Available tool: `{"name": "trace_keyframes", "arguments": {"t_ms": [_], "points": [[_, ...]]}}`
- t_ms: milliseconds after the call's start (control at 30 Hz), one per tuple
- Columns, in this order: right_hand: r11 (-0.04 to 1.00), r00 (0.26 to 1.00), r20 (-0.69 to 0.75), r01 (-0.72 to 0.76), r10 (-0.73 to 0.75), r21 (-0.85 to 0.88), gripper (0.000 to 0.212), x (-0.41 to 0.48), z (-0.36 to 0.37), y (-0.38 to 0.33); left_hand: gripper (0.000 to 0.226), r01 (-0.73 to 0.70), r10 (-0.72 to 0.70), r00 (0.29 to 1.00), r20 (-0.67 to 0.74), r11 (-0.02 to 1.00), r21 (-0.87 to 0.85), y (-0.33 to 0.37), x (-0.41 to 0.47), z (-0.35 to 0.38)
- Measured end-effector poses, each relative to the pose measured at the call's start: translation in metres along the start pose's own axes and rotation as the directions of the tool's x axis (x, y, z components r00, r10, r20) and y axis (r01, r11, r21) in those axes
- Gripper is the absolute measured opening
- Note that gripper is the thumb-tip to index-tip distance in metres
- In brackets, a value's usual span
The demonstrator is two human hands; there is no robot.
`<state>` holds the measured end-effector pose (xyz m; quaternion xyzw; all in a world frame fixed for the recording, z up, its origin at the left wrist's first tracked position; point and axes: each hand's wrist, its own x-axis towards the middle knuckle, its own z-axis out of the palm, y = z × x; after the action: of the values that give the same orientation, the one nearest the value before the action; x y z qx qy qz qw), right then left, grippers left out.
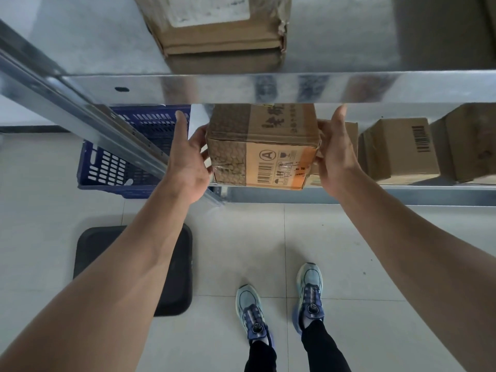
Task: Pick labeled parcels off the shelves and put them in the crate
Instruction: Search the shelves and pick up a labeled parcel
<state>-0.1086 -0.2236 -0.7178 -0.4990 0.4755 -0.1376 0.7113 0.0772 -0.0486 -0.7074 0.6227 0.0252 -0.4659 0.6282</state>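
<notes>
A brown cardboard parcel (261, 147) with a barcode and orange tape stands at the front edge of the lower metal shelf (375, 196). My left hand (189, 154) grips its left side, fingers curled round the corner and thumb pointing up. My right hand (335, 151) grips its right side the same way. A blue slotted plastic crate (112, 165) stands on the floor to the left, partly hidden behind the shelf's slanted metal post (80, 114).
Another labeled parcel (214, 22) lies on the upper shelf (268, 88). Two more boxes (400, 149) stand to the right on the lower shelf. A black mat (177, 277) lies on the tiled floor by my feet (279, 304).
</notes>
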Motion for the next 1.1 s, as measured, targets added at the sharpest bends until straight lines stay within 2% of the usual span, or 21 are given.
{"name": "trace_keyframes", "arguments": {"t_ms": [133,333,733,1100], "points": [[1.0,0.999,-0.025,-0.024,0.023,-0.017,0.086,0.002,0.005,0.007,0.085,-0.014,0.016,0.999,-0.041,0.999,0.044,-0.006,-0.004,-0.003],[0.996,0.994,-0.067,-0.081,0.083,0.019,0.08,0.004,0.005,0.015,0.089,0.001,0.001,1.0,-0.016,0.99,0.14,-0.016,-0.001,-0.01],[0.99,0.99,0.051,-0.134,0.131,0.045,0.084,0.019,0.024,0.02,0.076,-0.017,0.011,0.999,0.034,0.982,0.187,-0.023,0.013,-0.005],[0.987,0.985,0.063,-0.16,0.159,0.021,0.081,0.029,0.032,0.033,0.077,0.018,-0.013,0.999,-0.031,0.982,0.19,-0.026,0.018,-0.003]]}}
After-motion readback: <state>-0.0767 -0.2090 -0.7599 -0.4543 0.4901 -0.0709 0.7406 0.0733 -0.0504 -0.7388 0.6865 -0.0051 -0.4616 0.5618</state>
